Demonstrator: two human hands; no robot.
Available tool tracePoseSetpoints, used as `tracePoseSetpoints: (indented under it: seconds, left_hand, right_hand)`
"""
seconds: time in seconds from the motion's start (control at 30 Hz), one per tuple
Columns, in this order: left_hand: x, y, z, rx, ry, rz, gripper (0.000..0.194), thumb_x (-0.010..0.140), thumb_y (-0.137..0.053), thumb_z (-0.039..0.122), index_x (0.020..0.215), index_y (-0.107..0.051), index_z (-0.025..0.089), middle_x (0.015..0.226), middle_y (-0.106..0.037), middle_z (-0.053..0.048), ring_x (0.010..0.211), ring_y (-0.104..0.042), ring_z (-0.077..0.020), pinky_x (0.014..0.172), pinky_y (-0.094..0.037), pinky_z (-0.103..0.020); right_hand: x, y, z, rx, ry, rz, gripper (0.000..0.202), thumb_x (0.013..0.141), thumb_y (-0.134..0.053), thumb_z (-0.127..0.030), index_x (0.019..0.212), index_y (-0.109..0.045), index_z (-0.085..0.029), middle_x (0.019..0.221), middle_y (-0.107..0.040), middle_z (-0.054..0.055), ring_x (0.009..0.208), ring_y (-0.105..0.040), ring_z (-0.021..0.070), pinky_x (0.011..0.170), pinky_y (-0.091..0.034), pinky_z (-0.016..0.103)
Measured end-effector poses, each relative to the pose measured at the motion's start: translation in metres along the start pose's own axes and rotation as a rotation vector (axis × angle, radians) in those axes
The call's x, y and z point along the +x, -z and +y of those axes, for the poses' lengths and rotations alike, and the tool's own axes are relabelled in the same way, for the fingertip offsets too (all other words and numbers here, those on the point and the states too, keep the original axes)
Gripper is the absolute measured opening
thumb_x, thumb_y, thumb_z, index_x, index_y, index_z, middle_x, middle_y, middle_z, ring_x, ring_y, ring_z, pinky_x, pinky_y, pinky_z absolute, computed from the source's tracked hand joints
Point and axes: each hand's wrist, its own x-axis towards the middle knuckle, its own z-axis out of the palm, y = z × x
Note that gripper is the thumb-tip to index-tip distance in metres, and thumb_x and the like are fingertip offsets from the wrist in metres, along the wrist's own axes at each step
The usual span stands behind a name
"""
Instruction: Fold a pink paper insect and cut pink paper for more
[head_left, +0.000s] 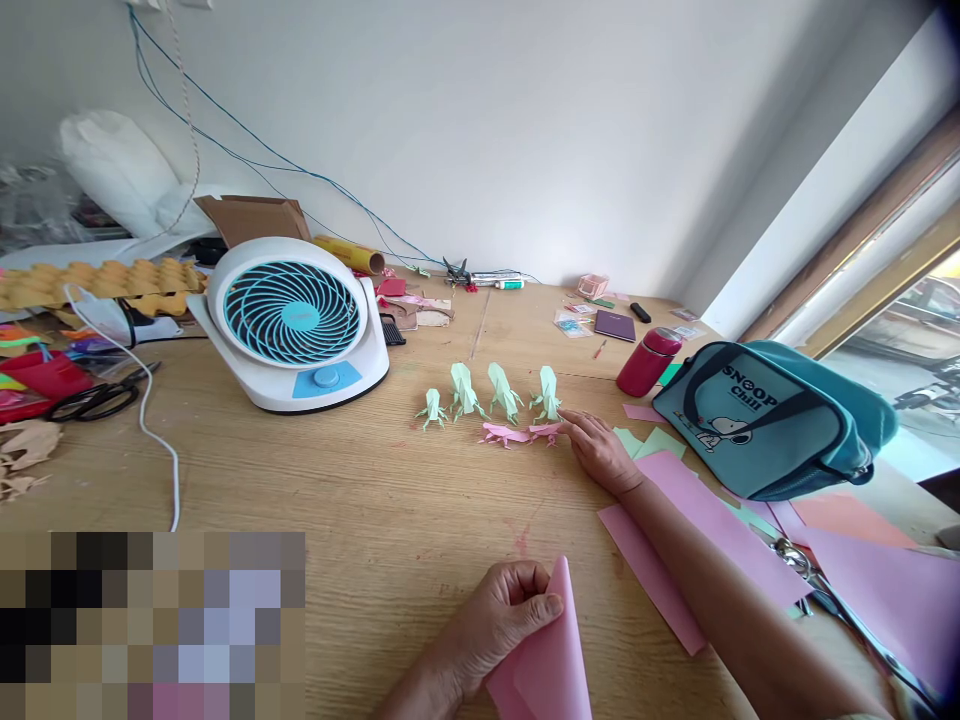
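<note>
A folded sheet of pink paper [551, 660] is pinched between the thumb and fingers of my left hand [504, 618] at the bottom middle. My right hand [602, 452] reaches forward over the table, fingers stretched out. Its fingertips are at the right end of a pair of small pink origami animals [506, 434]; whether they press on the nearer one I cannot tell. Just behind these, several pale green origami figures [502, 390] stand in a row. Under my right forearm lie pink paper sheets [682, 500] and pale green paper pieces [660, 443].
A white and blue fan [300, 315] stands at left on the wooden table [337, 500]. To the right are a red flask [649, 362], a teal bag [757, 425] and scissors [847, 600]. A white cable [169, 450] runs at left. The lower left corner is pixelated.
</note>
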Motion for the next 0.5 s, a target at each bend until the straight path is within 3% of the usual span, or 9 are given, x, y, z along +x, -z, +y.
tracePoseSetpoints:
  seconds: [0.13, 0.3, 0.5]
  left_hand:
    - [0.0, 0.0, 0.0, -0.001, 0.001, -0.002, 0.04, 0.069, -0.08, 0.047, 0.07, -0.057, 0.014, 0.068, -0.047, 0.003, 0.061, -0.035, -0.0082, 0.057, -0.023, -0.023]
    - [-0.001, 0.001, 0.001, 0.004, 0.015, -0.018, 0.043, 0.069, -0.079, 0.051, 0.071, -0.055, 0.015, 0.069, -0.047, 0.002, 0.061, -0.038, -0.0085, 0.057, -0.025, -0.023]
    - [-0.003, 0.003, -0.002, -0.005, -0.026, 0.026, 0.046, 0.067, -0.08, 0.053, 0.07, -0.055, 0.014, 0.066, -0.048, 0.003, 0.058, -0.037, -0.0075, 0.056, -0.025, -0.023]
  right_hand:
    - [-0.01, 0.008, -0.002, 0.012, -0.095, 0.013, 0.035, 0.09, -0.046, -0.009, 0.121, -0.058, -0.021, 0.13, -0.061, 0.015, 0.115, -0.06, 0.0275, 0.094, -0.052, 0.047]
    - [-0.024, 0.022, -0.009, 0.07, -0.217, 0.038, 0.034, 0.088, -0.049, -0.013, 0.12, -0.057, -0.02, 0.125, -0.061, 0.016, 0.112, -0.061, 0.0299, 0.09, -0.053, 0.048]
    - [-0.032, 0.058, -0.04, 0.233, -0.367, 0.072, 0.021, 0.091, -0.05, -0.02, 0.109, -0.06, -0.024, 0.109, -0.068, 0.01, 0.099, -0.067, 0.0276, 0.08, -0.056, 0.043]
